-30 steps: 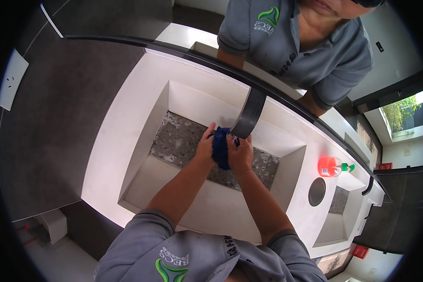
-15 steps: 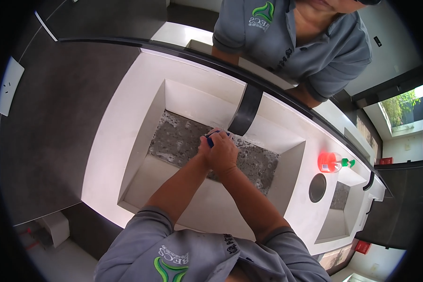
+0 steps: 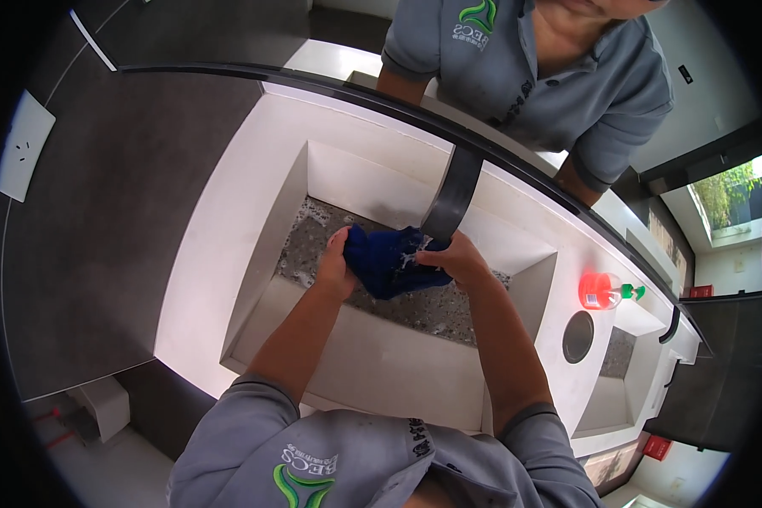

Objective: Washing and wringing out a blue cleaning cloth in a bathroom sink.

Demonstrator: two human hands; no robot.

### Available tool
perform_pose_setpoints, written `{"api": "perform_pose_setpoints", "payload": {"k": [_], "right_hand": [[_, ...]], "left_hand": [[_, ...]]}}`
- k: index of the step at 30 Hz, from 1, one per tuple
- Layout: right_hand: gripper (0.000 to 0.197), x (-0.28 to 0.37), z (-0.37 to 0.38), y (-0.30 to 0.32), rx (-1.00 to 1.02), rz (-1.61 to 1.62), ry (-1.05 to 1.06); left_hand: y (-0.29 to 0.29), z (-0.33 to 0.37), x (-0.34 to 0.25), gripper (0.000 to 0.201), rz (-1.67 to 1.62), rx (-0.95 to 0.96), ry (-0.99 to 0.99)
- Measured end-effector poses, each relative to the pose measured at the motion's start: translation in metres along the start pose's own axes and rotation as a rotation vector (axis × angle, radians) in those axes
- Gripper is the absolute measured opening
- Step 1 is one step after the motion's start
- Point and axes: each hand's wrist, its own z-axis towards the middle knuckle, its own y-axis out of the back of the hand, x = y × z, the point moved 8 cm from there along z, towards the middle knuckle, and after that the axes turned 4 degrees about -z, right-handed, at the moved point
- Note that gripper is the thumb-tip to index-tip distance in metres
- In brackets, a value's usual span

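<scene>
A wet, dark blue cloth (image 3: 387, 264) is spread between my two hands over the sink basin (image 3: 339, 326). My left hand (image 3: 337, 264) is closed on its left edge. At the other end my right hand (image 3: 459, 259) grips it, the thumb lying on top, just below the black faucet (image 3: 454, 196). Water or white suds show on the cloth near my right thumb. The cloth sags in the middle above the speckled grey basin floor (image 3: 300, 245), where foam lies along the edges.
On the white counter to the right stand a pump bottle of red liquid (image 3: 599, 291) and a round dark disc (image 3: 578, 337) set in the surface. A second basin (image 3: 610, 389) lies beyond. Along the back runs a mirror (image 3: 533, 110) reflecting my torso and arms.
My hands have moved apart, left and right. The blue cloth, bunched between them before, is now opened out. Less foam shows on the basin floor.
</scene>
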Motion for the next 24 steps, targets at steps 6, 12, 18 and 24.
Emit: {"api": "perform_pose_setpoints", "payload": {"k": [6,12,18,24], "right_hand": [[0.049,0.030,-0.016,0.034,-0.399,-0.783,0.395],[0.045,-0.008,0.009,0.017,-0.190,0.492,0.144],[0.042,0.008,0.000,-0.032,-0.005,0.673,0.052],[0.041,-0.004,0.000,-0.034,-0.027,0.842,-0.042]], "left_hand": [[0.004,-0.015,-0.028,0.056,0.438,-0.003,-0.120],[0.008,-0.016,-0.005,0.079,1.226,0.235,-0.210],[-0.075,-0.045,0.014,0.098,1.248,0.497,-0.546],[-0.104,-0.022,0.015,0.080,1.004,0.443,-0.764]]}}
